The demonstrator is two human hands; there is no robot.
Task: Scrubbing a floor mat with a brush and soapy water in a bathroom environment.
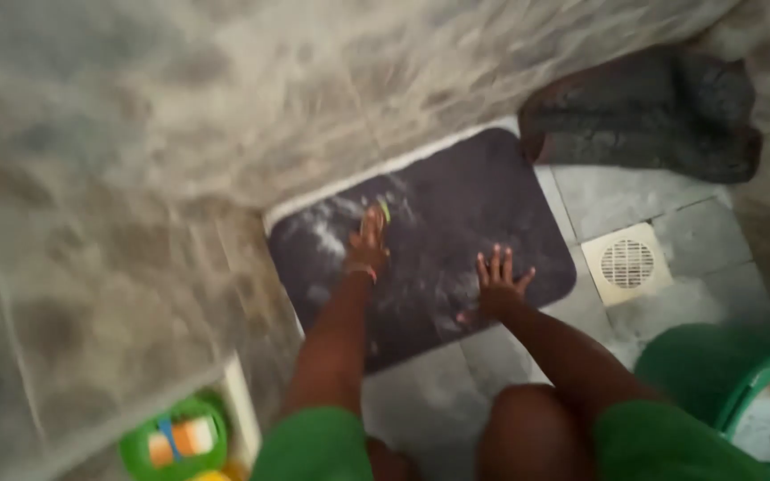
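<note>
While both arms reach forward, the left hand [368,247] presses on a dark purple rounded-rectangle bath mat [443,214], gripping a small yellow-green object [385,211], too blurred to identify. Right hand [498,283] lies flat on the mat's near right part, fingers spread, holding nothing. Mat lies on the grey tiled floor [621,191], foamy streaks on it. White square floor drain [627,264] just right of mat. Dark crumpled cloth [648,111] beyond. Green plastic bucket [741,392] at lower right.
</note>
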